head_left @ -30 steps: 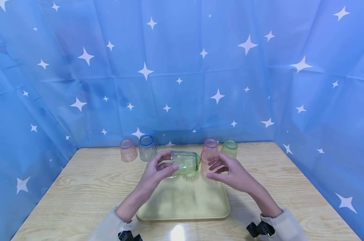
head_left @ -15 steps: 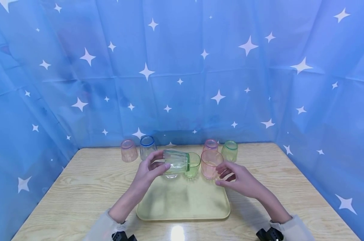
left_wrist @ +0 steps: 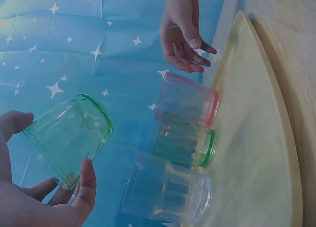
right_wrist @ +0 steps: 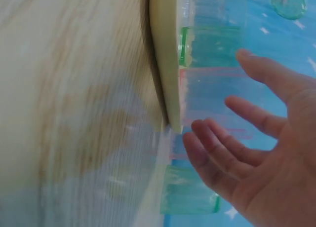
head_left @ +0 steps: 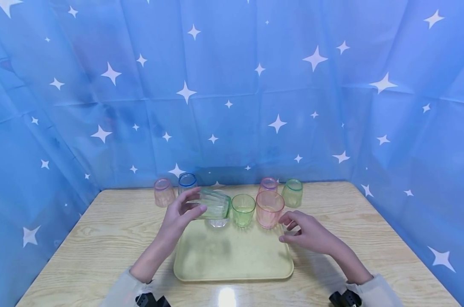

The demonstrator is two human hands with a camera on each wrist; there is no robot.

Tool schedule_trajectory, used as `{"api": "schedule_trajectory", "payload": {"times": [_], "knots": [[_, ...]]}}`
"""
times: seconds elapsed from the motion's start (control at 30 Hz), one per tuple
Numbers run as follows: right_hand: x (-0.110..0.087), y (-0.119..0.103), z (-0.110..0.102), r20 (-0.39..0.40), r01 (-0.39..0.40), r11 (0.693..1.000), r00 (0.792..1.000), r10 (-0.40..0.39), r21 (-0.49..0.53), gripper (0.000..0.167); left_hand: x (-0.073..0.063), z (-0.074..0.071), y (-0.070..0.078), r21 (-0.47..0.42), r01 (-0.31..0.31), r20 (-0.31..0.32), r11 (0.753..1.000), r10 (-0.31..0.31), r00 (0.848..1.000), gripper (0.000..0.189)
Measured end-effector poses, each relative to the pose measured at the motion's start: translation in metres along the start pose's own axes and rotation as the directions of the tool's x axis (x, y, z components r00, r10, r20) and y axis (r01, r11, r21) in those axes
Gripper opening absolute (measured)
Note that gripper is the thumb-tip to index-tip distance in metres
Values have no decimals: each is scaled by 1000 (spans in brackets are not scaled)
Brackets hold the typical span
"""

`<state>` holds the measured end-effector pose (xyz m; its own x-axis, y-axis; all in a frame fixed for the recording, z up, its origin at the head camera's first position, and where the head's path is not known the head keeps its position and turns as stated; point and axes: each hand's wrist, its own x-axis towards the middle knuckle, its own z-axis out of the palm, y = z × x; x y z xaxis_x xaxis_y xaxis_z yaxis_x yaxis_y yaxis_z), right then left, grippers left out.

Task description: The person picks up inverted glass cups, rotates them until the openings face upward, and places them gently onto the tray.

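My left hand (head_left: 180, 213) grips a green glass (head_left: 213, 205) by its base end, fingers on one side and thumb on the other. The glass lies sideways in the air, its rim pointing right, and it overlaps a clear glass (head_left: 218, 222) on the tray. Beside that stand a yellow-green glass (head_left: 243, 215) and a pink glass (head_left: 269, 213), both upright in a row along the back of the pale yellow tray (head_left: 233, 262). Just right of the pink glass, my right hand (head_left: 310, 233) holds nothing; its fingers (right_wrist: 256, 116) are loosely bent and apart.
Behind the tray at left, a pink glass (head_left: 164, 194) and a blue-rimmed glass (head_left: 187, 181) stand upside down. Another pink-rimmed glass (head_left: 268, 183) and a green glass (head_left: 293, 194) stand upside down at back right. A blue star-patterned curtain (head_left: 232, 119) encloses the wooden table (head_left: 113, 230).
My left hand has moved left with the green glass, uncovering the yellow-green glass. My right hand has drawn back right and down, away from the pink glass.
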<state>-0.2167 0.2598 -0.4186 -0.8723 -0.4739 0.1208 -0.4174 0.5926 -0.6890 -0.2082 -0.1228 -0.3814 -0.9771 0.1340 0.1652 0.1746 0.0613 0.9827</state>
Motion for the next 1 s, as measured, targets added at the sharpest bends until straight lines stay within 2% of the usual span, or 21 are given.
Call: {"api": "schedule_trajectory", "payload": {"times": [0.23,0.57,0.8,1.0], "knots": [[-1,2,0,44,16,997,999,-13,-81,46,3,-9,-2,33,-30,-24,999,31,999,58],[0,10,3,147,33,995,989,-19,-97,46,7,-20,-1,61,-49,-83,997,53,995,57],[1,15,5,201,55,997,979,-45,-46,41,12,-26,-3,71,-55,-99,996,62,993,60],[1,17,7,217,49,998,975,-42,-26,43,14,-32,-6,124,-50,-135,991,67,989,63]]}}
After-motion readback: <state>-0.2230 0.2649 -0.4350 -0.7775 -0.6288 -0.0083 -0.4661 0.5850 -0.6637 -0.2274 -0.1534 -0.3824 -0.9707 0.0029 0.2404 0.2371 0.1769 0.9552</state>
